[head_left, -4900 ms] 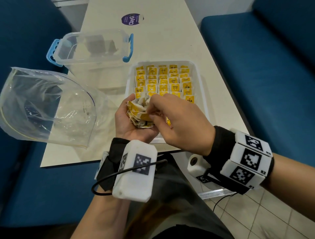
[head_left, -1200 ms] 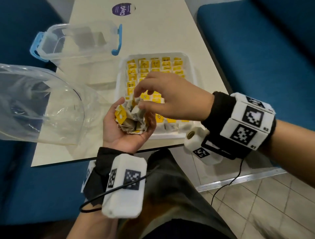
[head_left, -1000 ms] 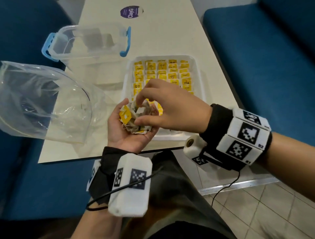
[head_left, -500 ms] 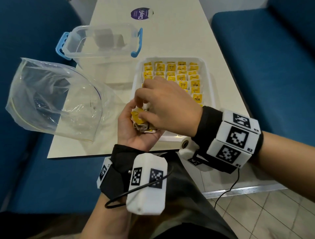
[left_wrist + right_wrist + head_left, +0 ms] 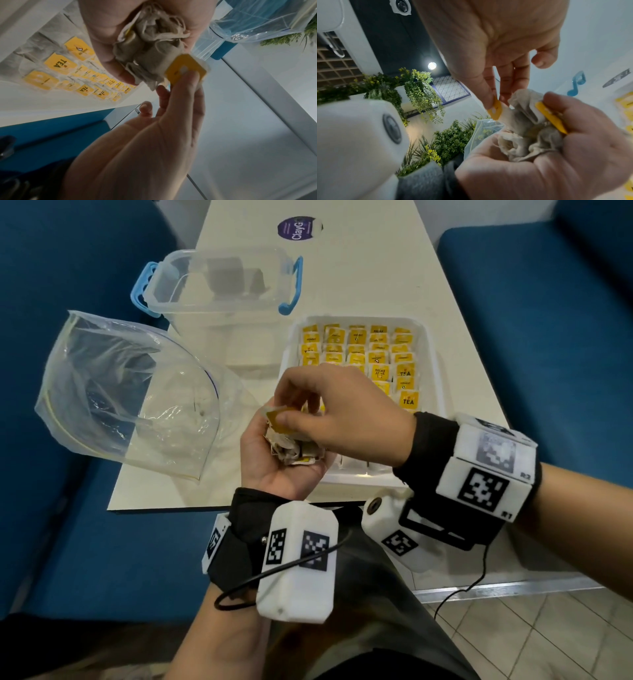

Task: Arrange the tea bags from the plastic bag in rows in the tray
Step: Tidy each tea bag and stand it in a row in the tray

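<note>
- Here, left hand point(image 5: 281, 467) cupped palm-up at near table edge, curled around a crumpled clump of beige paper tea bags with yellow square tags point(image 5: 294, 448).
- Right hand point(image 5: 342, 419) above it, thumb and fingertip pinching one yellow tag point(image 5: 186, 69) of a tea bag, other fingers loosely spread.
- Likely snag: strings tangled in the clump, so pulling one tag could drag neighbours out and drop them off the near edge onto the lap or floor.
- Possible tear of tag from string if tugged hard.
- White rectangular plastic tray point(image 5: 433, 378) just beyond the hands, far rows filled with yellow-tagged bags, nearest strip largely hidden by the hands.
- Risk of knocking the laid rows askew when lowering a wrist with its bulky white camera block.
- Clear crumpled plastic bag point(image 5: 126, 392) overhanging the left table edge; clear lidded box with blue handles point(image 5: 219, 285) far left.
- Open tabletop to the far side; little room right of the tray.
</note>
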Demonstrator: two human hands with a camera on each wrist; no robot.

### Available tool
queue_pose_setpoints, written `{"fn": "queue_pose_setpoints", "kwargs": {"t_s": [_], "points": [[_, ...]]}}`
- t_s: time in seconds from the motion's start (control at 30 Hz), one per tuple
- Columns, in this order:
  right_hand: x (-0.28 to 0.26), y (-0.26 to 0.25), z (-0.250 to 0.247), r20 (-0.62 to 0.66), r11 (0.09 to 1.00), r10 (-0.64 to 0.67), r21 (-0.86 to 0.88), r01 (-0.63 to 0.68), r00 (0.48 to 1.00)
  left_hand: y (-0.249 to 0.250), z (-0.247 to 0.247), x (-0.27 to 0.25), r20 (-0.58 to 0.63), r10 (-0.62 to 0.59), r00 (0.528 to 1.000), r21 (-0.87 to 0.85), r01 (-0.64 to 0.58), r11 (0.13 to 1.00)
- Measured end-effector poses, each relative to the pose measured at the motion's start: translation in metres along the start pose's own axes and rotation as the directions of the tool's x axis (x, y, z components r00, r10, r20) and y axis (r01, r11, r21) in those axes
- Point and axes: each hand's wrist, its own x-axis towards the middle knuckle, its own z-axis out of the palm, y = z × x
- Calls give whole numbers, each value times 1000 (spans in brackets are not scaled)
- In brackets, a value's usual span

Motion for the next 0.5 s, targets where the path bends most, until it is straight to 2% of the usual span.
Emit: {"fn": "queue_pose_setpoints", "kwargs": {"t_s": [0.07, 0.5], "points": [[0, -1, -1, -16, 997, 3, 75, -2, 1000, 0, 1, -2, -15, 8, 1000, -6, -8, 1000], [5, -1, -5, -89, 978, 3, 210, 15, 996, 7, -4, -1, -44, -14, 999, -43, 13, 999]]}}
